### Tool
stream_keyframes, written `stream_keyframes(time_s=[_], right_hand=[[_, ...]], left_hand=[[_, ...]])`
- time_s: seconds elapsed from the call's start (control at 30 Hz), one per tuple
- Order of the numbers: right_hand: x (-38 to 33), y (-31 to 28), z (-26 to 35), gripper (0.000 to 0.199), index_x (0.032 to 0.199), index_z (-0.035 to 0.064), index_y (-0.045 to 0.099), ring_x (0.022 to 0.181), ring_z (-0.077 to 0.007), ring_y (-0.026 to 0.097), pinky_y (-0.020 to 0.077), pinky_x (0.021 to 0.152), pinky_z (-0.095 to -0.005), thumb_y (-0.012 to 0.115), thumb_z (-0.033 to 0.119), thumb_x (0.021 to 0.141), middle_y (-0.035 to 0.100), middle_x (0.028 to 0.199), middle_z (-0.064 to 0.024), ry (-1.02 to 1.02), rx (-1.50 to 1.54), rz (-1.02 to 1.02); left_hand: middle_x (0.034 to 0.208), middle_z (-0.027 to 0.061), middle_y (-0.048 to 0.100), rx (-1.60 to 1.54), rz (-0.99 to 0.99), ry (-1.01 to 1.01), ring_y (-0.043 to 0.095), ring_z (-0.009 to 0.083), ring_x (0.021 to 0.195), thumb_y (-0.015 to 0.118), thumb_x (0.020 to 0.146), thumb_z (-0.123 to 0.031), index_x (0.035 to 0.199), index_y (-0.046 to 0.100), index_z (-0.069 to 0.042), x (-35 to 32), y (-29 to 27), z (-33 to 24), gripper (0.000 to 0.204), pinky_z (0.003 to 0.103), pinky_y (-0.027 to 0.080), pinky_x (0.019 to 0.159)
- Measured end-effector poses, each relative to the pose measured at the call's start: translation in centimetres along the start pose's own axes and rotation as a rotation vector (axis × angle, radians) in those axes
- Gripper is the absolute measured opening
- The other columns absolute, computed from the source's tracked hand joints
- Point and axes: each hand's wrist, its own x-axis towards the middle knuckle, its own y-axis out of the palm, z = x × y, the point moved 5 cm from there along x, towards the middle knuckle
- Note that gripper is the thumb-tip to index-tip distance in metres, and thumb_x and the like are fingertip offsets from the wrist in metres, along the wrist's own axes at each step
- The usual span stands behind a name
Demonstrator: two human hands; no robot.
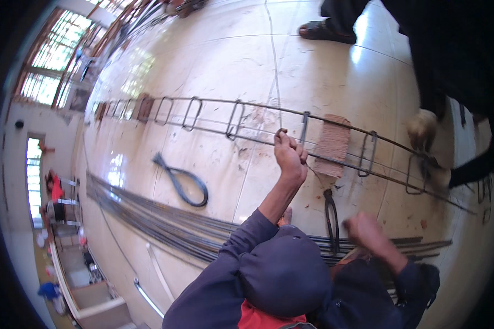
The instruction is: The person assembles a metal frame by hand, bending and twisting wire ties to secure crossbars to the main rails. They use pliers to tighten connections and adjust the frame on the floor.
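Note:
A long rebar cage (247, 103), made of rods with rectangular stirrups, stretches across the floor. My left hand (291, 156) is closed at its near rod, close to a stirrup (304, 127); a thin wire beside it is hard to make out. My right hand (366, 233) is raised nearer to me, its fingers curled but smeared by motion. Beside it, a pair of pincers (330, 214) lies with its handles toward me. A reddish brick block (333, 142) sits under the cage, right of my left hand.
Loose rebar rods (164, 219) lie in a bundle close to me. A looped bunch of tie wire (195, 189) rests left of my hand. At the right, a co-worker's gloved hand (422, 130) is at the cage's end. Another person's sandalled foot (326, 32) stands beyond it.

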Motion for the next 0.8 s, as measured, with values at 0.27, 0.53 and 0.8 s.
stream_keyframes(time_s=[0.27,0.53,0.8], right_hand=[[-9.9,-16.7,4.8,0.022,0.093,0.0057,0.066,0.062,-0.0253,0.059,0.0444,0.055,-0.0336,0.060,0.000,0.072,0.059,0.071,-0.0089,-0.423,0.132,-0.851],[-0.6,-4.5,-7.7,0.015,0.078,0.0102,0.068,0.063,-0.0283,0.062,0.0485,0.054,-0.0413,0.053,0.008,0.078,0.063,0.072,-0.0151,0.327,-0.352,-0.549],[-7.0,-11.6,8.2,0.018,0.089,0.0105,0.069,0.066,-0.0323,0.062,0.0490,0.058,-0.0395,0.061,0.004,0.074,0.062,0.072,-0.0150,-0.500,0.372,-0.335]], left_hand=[[0.062,-0.0042,0.030,-0.008,-0.030,0.025,0.024,0.0054,0.043,0.038,0.099,-0.029,0.105,0.044,-0.014,-0.9,-2.2,-1.4,0.017,0.022,0.023,0.038],[0.061,-0.0031,0.033,0.080,-0.014,0.058,0.030,0.0060,0.040,0.036,0.099,-0.025,0.105,0.045,-0.014,0.1,-1.3,-0.7,0.015,0.023,0.028,0.035],[0.061,-0.0043,0.032,0.135,-0.100,0.121,0.024,0.0048,0.040,0.036,0.099,-0.024,0.104,0.046,-0.014,1.7,-6.5,-3.5,0.015,0.022,0.022,0.035]])
